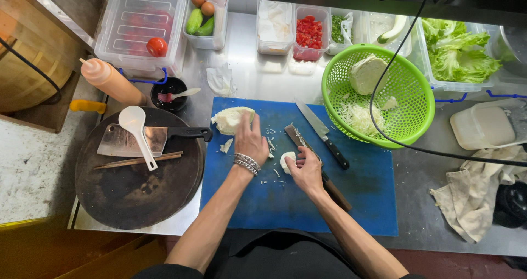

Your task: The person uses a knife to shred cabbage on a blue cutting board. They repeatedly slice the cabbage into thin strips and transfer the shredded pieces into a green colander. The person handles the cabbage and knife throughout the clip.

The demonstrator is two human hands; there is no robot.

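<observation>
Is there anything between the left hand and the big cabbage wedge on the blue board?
Nothing visible. The left hand already reaches the cabbage wedge, fingers at its right edge. Only small shreds lie nearby on the blue cutting board.
</observation>
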